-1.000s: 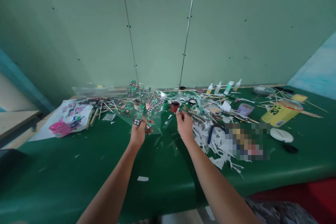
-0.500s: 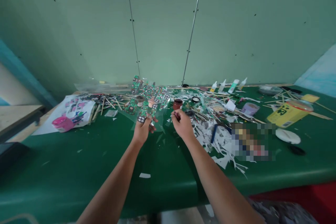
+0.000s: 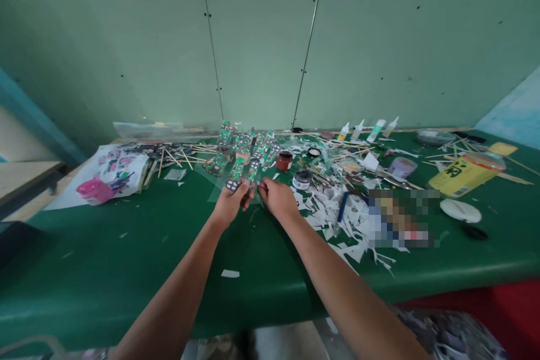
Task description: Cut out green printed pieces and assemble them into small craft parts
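Observation:
My left hand (image 3: 230, 202) is closed on a clear plastic sheet (image 3: 219, 183) bearing green, brown and white patterned pieces (image 3: 241, 152), held up above the green table. My right hand (image 3: 278, 198) is closed beside the sheet's lower right edge, thumb and fingers pinched. Whatever it holds is too small or hidden to name, and I cannot tell whether it touches the sheet. Just beyond it stands an open jar of dark red stuff (image 3: 284, 161). Another small jar with a dark top (image 3: 302, 180) is to its right.
White paper scraps (image 3: 354, 219) cover the table right of my hands. Glue bottles (image 3: 375, 130) stand at the back. A yellow-labelled tub (image 3: 466, 174) lies at the right. Thin wooden sticks (image 3: 172, 156) and a pink object (image 3: 95, 190) on a printed sheet (image 3: 70, 194) are at the left.
My right hand has moved left from in front of the red jar to the edge of the plastic sheet. My left hand keeps hold of the sheet. The view has shifted slightly.

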A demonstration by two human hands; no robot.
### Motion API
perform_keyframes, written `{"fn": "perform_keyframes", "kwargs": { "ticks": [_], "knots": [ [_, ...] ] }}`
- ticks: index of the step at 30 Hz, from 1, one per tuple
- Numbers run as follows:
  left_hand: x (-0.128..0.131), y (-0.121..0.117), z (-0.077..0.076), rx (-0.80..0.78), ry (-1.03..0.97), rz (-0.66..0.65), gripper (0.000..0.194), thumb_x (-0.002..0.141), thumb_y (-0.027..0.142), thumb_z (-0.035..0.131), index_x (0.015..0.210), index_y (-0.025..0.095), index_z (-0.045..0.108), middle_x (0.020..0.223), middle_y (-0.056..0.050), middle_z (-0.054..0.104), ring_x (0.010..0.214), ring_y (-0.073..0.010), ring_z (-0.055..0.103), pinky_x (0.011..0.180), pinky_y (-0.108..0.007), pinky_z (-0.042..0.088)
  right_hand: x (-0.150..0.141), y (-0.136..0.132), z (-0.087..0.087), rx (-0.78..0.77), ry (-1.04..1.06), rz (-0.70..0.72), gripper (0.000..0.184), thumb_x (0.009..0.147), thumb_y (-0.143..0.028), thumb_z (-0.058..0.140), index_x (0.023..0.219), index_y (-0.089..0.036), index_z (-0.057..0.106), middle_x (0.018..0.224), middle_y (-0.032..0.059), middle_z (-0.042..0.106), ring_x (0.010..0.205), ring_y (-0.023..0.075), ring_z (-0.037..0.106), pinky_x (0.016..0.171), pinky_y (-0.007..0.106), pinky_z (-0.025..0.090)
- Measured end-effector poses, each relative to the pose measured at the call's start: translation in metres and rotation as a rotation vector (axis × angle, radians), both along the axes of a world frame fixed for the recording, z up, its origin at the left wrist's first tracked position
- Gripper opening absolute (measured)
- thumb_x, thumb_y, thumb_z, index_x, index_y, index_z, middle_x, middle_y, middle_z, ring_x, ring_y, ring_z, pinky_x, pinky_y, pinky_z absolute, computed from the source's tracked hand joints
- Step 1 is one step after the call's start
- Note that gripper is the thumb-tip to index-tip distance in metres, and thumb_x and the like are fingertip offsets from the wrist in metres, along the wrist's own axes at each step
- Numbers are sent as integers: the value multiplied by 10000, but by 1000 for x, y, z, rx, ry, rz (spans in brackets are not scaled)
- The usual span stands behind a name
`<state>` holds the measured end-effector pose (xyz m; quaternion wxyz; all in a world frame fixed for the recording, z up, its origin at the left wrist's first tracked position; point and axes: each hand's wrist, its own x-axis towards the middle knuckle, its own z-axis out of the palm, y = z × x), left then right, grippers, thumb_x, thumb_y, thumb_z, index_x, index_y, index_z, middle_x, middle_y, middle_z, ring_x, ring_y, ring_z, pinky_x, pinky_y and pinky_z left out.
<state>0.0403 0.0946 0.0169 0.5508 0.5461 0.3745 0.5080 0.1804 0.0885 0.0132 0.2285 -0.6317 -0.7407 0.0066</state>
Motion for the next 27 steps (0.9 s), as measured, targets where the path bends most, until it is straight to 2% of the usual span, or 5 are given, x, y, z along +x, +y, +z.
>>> {"fn": "perform_keyframes", "kwargs": {
  "ticks": [4, 8, 16, 27],
  "knots": [
    [1, -3, 2, -38, -27, -24, 370, 663, 470, 731, 716, 184, 502, 589, 42, 580, 364, -66, 450, 331, -209, 338, -1, -3, 5, -4, -28, -35, 226, 962, -225, 392, 987, -174, 610, 926, 76, 694, 844, 189, 637, 600, 253, 329],
    [3, -5, 4, -74, -57, -32, 404, 620, 474, 765, 711, 179, 506, 605, 32, 599, 377, -67, 453, 333, -212, 356, -3, -3, 8, 1, -22, -95, 255, 980, -234, 359, 1053, -164, 593, 928, 83, 683, 809, 191, 634, 591, 257, 346],
    [14, -5, 0, -128, -135, 17, 417, 584, 454, 786, 728, 180, 506, 608, 23, 626, 389, -68, 456, 364, -219, 371, -3, 3, 10, -6, 31, -192, 252, 989, -229, 335, 1077, -166, 563, 999, 96, 669, 847, 186, 643, 603, 249, 371],
    [15, -8, 0, -125, -131, -15, 395, 615, 456, 765, 718, 182, 501, 647, 2, 662, 405, -74, 471, 373, -222, 369, 3, 7, 8, 14, 110, -221, 225, 975, -204, 349, 1025, -172, 566, 984, 79, 669, 853, 182, 623, 592, 242, 341]
  ]
}}
